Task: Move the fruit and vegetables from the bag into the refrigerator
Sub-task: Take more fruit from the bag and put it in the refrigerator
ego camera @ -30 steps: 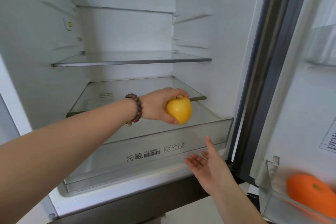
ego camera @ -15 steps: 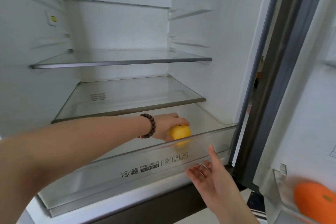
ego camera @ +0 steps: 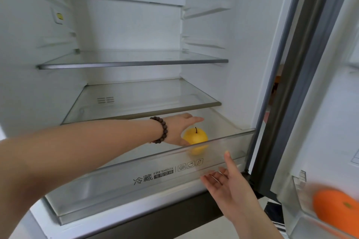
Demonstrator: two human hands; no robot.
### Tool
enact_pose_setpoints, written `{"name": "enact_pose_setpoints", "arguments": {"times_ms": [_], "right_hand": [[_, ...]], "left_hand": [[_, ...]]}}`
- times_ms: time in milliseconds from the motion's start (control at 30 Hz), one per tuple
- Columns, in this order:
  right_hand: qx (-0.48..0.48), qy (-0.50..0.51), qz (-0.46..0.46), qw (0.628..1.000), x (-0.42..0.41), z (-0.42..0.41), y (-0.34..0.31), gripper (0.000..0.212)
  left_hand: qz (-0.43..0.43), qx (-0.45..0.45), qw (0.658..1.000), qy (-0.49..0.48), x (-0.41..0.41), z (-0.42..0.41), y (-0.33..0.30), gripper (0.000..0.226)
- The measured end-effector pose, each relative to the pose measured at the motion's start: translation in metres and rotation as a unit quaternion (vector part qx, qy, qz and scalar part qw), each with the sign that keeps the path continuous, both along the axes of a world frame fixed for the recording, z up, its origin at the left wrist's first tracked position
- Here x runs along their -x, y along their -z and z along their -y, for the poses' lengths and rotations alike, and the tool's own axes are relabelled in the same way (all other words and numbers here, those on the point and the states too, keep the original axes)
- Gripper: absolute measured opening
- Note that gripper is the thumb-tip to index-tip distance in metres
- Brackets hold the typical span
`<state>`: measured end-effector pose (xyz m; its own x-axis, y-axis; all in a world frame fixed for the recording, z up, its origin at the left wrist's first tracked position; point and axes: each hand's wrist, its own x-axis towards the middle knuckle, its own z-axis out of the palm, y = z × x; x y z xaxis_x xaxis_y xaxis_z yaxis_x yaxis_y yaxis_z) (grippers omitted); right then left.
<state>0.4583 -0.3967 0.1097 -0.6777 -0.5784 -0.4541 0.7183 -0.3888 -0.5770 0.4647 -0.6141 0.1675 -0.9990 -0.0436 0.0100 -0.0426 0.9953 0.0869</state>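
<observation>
Yellow apple (ego camera: 195, 137) is sitting stem-up inside the clear crisper drawer (ego camera: 136, 180), toward the drawer's right end, just behind its front wall. Left hand (ego camera: 179, 129) is reaching into the drawer, fingers spread loose and cupped around the apple's left side; whether skin is touching fruit, cannot tell. Beaded bracelet (ego camera: 162, 129) is riding on that wrist. Right hand (ego camera: 226, 182) is hovering open, palm up, just in front of the drawer's right end, holding nothing. Orange fruit (ego camera: 338, 209), blurred, is lying in the door bin (ego camera: 297, 184) right of the drawer.
</observation>
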Motion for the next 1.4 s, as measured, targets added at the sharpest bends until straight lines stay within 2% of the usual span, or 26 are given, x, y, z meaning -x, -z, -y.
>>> {"name": "enact_pose_setpoints", "arguments": {"times_ms": [233,533,700,900,1000,1200,1400], "right_hand": [[-0.007,-0.002,-0.010,1.000,-0.002,-0.002,-0.001,0.053],[-0.020,0.007,-0.018,1.000,-0.006,-0.005,-0.004,0.049],[-0.028,0.030,-0.029,0.999,-0.015,-0.015,-0.001,0.046],[-0.050,0.096,-0.107,0.988,-0.036,-0.042,-0.007,0.040],[-0.091,0.146,-0.185,0.968,-0.049,-0.067,-0.007,0.036],[-0.192,0.270,-0.302,0.894,-0.087,-0.136,-0.005,0.034],[-0.281,0.360,-0.322,0.829,-0.120,-0.212,0.002,0.028]], "left_hand": [[-0.029,-0.065,0.997,-0.024,-0.030,-0.021,-0.036,0.066],[-0.089,-0.031,0.994,-0.050,-0.065,-0.059,-0.054,0.071],[-0.194,-0.039,0.980,-0.025,-0.088,-0.090,-0.046,0.072],[-0.250,-0.141,0.958,0.026,-0.106,-0.130,-0.025,0.069],[-0.269,-0.187,0.942,0.066,-0.110,-0.154,-0.012,0.066],[-0.254,-0.249,0.923,0.147,-0.102,-0.215,0.019,0.066],[-0.238,-0.281,0.898,0.239,-0.101,-0.291,0.041,0.065]]}}
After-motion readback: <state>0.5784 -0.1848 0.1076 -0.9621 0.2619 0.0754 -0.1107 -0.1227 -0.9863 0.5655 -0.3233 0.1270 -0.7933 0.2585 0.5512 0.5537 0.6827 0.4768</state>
